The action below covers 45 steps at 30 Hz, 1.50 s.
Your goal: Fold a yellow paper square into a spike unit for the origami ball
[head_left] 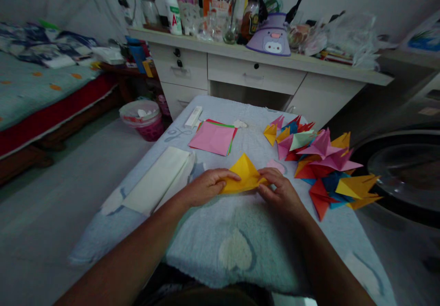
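Note:
A yellow sheet of paper (244, 174), partly folded with one flap standing up, lies on the pale blue towel-covered table (237, 232). My left hand (206, 186) presses its left edge with the fingers pinched on the paper. My right hand (280, 191) pinches its right corner. A stack of flat coloured paper squares (213, 137), pink on top, lies beyond the hands. A heap of several folded paper shapes (319, 164) in pink, red, yellow and blue sits to the right of my right hand.
A folded white cloth (158, 177) lies at the table's left. A white stick-shaped object (193, 116) rests near the far edge. Behind stands a white desk (254, 70) crowded with bottles and jars, a pink bin (142, 119) on the floor, a bed (37, 90) at left.

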### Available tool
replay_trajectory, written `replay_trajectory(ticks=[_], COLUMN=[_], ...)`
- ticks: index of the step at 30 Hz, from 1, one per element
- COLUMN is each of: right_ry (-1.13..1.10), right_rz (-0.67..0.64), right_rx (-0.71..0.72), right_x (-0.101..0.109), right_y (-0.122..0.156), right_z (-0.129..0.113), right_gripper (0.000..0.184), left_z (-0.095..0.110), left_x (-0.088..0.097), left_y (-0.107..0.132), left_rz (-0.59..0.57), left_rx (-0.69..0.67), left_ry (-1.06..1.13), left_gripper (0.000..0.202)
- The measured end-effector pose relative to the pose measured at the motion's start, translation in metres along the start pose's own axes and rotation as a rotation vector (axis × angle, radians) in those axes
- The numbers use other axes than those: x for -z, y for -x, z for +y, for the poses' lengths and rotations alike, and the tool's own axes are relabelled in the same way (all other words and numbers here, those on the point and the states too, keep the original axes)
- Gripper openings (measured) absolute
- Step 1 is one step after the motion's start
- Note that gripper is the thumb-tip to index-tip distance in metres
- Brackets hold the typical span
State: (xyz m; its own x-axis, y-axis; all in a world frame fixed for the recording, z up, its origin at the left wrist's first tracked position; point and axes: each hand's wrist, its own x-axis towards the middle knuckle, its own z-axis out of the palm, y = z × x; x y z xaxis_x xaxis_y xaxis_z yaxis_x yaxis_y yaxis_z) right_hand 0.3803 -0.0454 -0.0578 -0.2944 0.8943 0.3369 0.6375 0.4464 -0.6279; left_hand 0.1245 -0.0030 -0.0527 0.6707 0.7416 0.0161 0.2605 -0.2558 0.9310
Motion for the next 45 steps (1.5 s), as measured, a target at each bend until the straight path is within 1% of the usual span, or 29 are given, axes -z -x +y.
replay_trajectory(ticks=[4,6,8,10,11,13,16,17,18,22,25,27,31,34,36,40,42,45], right_ry=[-0.084,-0.129,-0.168,-0.194,-0.204,-0.219,-0.227,-0.231,-0.241,-0.334,-0.37,-0.388,-0.492,-0.597,-0.644,-0.702,-0.737,-0.767], right_rz=[0.013,0.026,0.046,0.055,0.056,0.059,0.061,0.058,0.057,0.07,0.081,0.059,-0.034,-0.049,-0.02,0.097,0.138,0.124], right_rx=[-0.139,-0.205,-0.26,-0.304,-0.322,-0.348,-0.36,-0.359,-0.357,-0.355,-0.368,-0.376,-0.395,-0.44,-0.473,-0.488,-0.469,-0.448], right_x=[-0.003,-0.004,-0.005,-0.006,-0.006,-0.007,-0.007,-0.007,-0.007,-0.008,-0.007,-0.005,0.001,0.002,0.001,-0.006,-0.008,-0.009], right_y=[0.0,0.0,0.001,0.001,0.001,0.001,0.002,0.002,0.002,0.004,0.005,0.004,0.001,0.001,0.001,0.001,0.001,0.002], right_z=[-0.007,-0.009,-0.009,-0.008,-0.008,-0.007,-0.007,-0.006,-0.006,-0.002,-0.001,-0.002,-0.008,-0.008,-0.006,0.002,0.004,0.004], right_gripper=[0.014,0.012,0.011,0.012,0.012,0.013,0.015,0.015,0.016,0.018,0.02,0.021,0.024,0.027,0.027,0.031,0.034,0.04], left_z=[0.0,0.001,0.003,0.004,0.004,0.004,0.001,-0.001,-0.002,-0.006,-0.006,-0.006,-0.006,-0.007,-0.007,-0.005,-0.006,-0.009], left_x=[0.0,0.001,0.002,0.002,0.001,-0.002,-0.006,-0.007,-0.007,-0.007,-0.004,-0.003,-0.003,-0.003,-0.003,-0.004,-0.004,-0.004], left_y=[0.003,0.005,0.007,0.007,0.006,0.004,0.0,-0.001,-0.002,-0.003,-0.003,-0.003,-0.002,-0.002,-0.003,-0.003,-0.004,-0.005], left_rz=[0.012,0.011,0.019,0.043,0.061,0.104,0.157,0.172,0.188,0.263,0.289,0.299,0.319,0.329,0.339,0.386,0.41,0.406], left_rx=[-0.004,-0.032,-0.066,-0.096,-0.109,-0.123,-0.105,-0.093,-0.079,0.02,0.113,0.137,0.097,0.067,0.069,0.106,0.093,0.08], left_ry=[0.068,0.118,0.119,0.045,-0.008,-0.098,-0.157,-0.162,-0.163,-0.137,-0.079,-0.019,0.094,0.142,0.164,0.214,0.27,0.336], left_gripper=[0.032,0.039,0.048,0.055,0.055,0.043,0.012,0.006,0.006,0.015,0.021,0.021,0.018,0.017,0.017,0.017,0.022,0.046])
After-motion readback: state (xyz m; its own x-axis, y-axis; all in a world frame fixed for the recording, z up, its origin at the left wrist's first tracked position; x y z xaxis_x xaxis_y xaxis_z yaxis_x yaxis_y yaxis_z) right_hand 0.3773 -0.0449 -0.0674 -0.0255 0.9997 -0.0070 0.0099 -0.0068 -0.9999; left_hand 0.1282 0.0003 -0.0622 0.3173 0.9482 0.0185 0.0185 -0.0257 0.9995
